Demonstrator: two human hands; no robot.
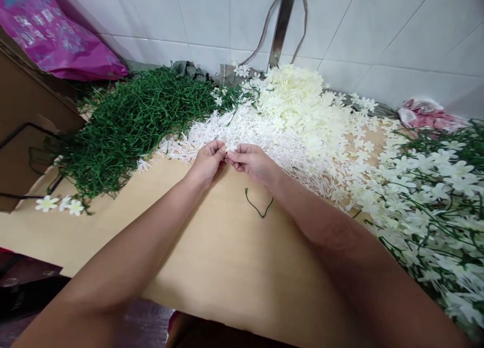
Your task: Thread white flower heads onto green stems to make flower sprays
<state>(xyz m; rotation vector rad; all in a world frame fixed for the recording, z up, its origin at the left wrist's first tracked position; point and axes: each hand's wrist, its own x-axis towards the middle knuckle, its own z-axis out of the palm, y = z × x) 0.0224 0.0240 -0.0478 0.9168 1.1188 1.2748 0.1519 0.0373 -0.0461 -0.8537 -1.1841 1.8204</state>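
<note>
My left hand [209,159] and my right hand [251,161] meet above the front edge of the white pile, both closed in a pinch. Between the fingertips shows a small white artificial flower [230,147], partly covered by the fingers. Below my hands a bent green plastic stem [260,214] lies on the tan board [212,267]. Just behind them spreads a heap of thin white flower pieces [227,126]. Loose pale yellow petals [298,101] are piled behind and to the right of that heap.
Green stems [143,116] form a large mound at left, beside a cardboard box [30,116] and a purple bag [64,40]. Stemmed white flowers [434,201] crowd the right side. A metal strip [282,30] leans on the tiled wall [204,15]. A red-and-white cloth [429,115] lies back right.
</note>
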